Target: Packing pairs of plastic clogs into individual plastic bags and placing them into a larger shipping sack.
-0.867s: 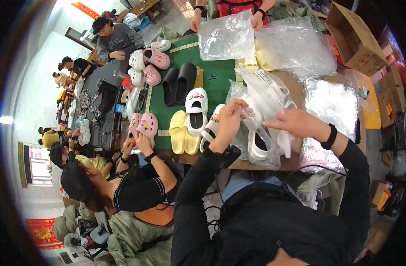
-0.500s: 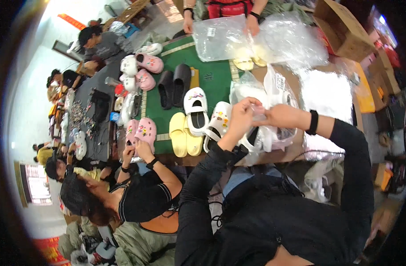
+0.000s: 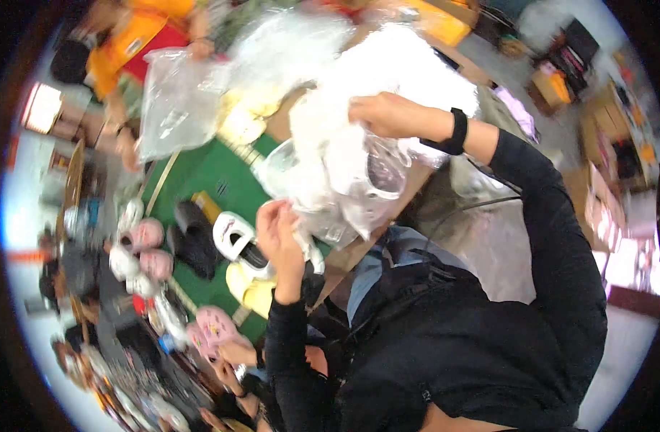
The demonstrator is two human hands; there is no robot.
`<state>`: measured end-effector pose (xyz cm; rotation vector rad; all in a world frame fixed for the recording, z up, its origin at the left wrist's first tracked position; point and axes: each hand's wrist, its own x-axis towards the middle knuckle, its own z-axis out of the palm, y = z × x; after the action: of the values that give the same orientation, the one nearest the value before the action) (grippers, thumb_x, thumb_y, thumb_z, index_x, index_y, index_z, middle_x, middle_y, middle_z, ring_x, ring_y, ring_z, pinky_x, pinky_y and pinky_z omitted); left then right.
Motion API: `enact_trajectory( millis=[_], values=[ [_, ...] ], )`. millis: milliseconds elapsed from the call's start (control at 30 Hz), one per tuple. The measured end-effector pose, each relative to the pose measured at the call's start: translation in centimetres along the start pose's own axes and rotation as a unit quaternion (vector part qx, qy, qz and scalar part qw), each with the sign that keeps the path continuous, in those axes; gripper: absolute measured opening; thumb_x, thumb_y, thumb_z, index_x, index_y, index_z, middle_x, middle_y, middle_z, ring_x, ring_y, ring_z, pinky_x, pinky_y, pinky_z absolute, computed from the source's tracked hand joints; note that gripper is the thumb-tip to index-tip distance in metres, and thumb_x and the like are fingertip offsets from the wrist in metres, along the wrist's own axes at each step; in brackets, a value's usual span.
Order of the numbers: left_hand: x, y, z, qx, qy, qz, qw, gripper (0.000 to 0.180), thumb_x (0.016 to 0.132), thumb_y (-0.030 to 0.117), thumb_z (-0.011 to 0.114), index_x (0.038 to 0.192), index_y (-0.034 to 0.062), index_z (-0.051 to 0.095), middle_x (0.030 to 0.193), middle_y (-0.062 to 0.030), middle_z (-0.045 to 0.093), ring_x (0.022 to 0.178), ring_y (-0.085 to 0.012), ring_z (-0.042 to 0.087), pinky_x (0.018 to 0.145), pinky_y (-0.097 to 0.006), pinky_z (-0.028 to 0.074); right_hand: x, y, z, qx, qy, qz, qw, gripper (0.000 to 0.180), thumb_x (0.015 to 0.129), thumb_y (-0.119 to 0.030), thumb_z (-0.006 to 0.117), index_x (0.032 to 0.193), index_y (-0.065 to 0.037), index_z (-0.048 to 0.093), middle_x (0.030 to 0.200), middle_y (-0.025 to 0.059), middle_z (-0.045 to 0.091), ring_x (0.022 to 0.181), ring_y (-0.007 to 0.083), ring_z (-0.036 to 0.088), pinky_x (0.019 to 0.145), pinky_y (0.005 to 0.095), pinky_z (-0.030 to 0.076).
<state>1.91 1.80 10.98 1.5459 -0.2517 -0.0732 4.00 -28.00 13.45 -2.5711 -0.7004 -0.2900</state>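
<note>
My left hand [image 3: 278, 234] is raised over the table edge, close to a white clog [image 3: 236, 237] and yellow slippers [image 3: 249, 288]. Its fingers are blurred but look loosely bent and apart, with nothing visible in them. Farther right, my right hand [image 3: 388, 115] is closed above a clear plastic bag [image 3: 369, 173] with a white clog inside. What its fingers hold, if anything, is lost in glare. Other clear plastic [image 3: 290, 169] lies between my hands. Black slippers [image 3: 192, 241] rest on the green mat [image 3: 200, 173].
Across the table a person in orange holds a clear bag [image 3: 173, 101] beside pale yellow clogs [image 3: 240, 126]. To the left, another person's hands touch pink clogs [image 3: 216, 327]. More pink and white clogs [image 3: 146, 237] stand on the left. Shiny wrapping [image 3: 409, 65] covers the far right.
My view has swung right and the picture is blurred. My hands, together at the fingertips before, are now apart: the right over the bags, the left near the yellow slippers.
</note>
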Motion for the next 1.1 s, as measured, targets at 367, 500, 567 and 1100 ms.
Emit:
enact_trajectory(
  millis=[367,500,567,1100],
  values=[
    [-5.8,-5.4,15.1,0.094,-0.457,0.276,0.840,0.011,0.077,0.005,0.061,0.087,0.0016,0.060,0.084,-0.0125,0.061,0.078,-0.0303,0.057,0.069,-0.037,0.045,-15.9,-3.8,-15.2,-0.212,0.418,0.200,0.860,0.023,0.061,0.002,0.055,0.084,0.000,0.056,0.084,0.0133,0.056,0.079,0.0338,0.056,0.065,0.0374,0.046],
    [-9.0,-10.4,24.6,0.113,-0.600,0.299,0.733,0.033,0.078,0.017,0.064,0.107,0.0022,0.056,0.107,-0.0155,0.057,0.099,-0.0315,0.055,0.085,-0.039,0.044,-24.7,-5.0,-18.2,-0.098,0.480,0.305,0.817,0.025,0.065,0.006,0.049,0.089,0.007,0.055,0.083,0.0141,0.053,0.062,0.0196,0.064,0.052,0.0273,0.050],
    [-9.8,-14.7,28.7,0.229,-0.614,0.273,0.704,0.052,0.079,0.024,0.064,0.123,0.0028,0.045,0.126,-0.0176,0.046,0.117,-0.0319,0.044,0.096,-0.040,0.037,-27.9,-4.5,-18.4,-0.092,0.477,0.350,0.800,0.023,0.066,0.006,0.047,0.088,0.007,0.054,0.083,0.0135,0.052,0.064,0.0198,0.063,0.054,0.0279,0.050],
    [-11.8,-21.2,36.1,0.423,-0.664,0.442,0.429,0.016,0.081,0.016,0.047,0.077,0.0127,0.062,0.065,-0.0055,0.063,0.062,-0.0252,0.063,0.070,-0.043,0.047,-40.0,0.7,-12.2,-0.061,0.449,0.461,0.763,0.010,0.067,-0.003,0.046,0.074,0.001,0.053,0.074,0.0135,0.052,0.065,0.0256,0.052,0.060,0.0346,0.042]
  ],
)
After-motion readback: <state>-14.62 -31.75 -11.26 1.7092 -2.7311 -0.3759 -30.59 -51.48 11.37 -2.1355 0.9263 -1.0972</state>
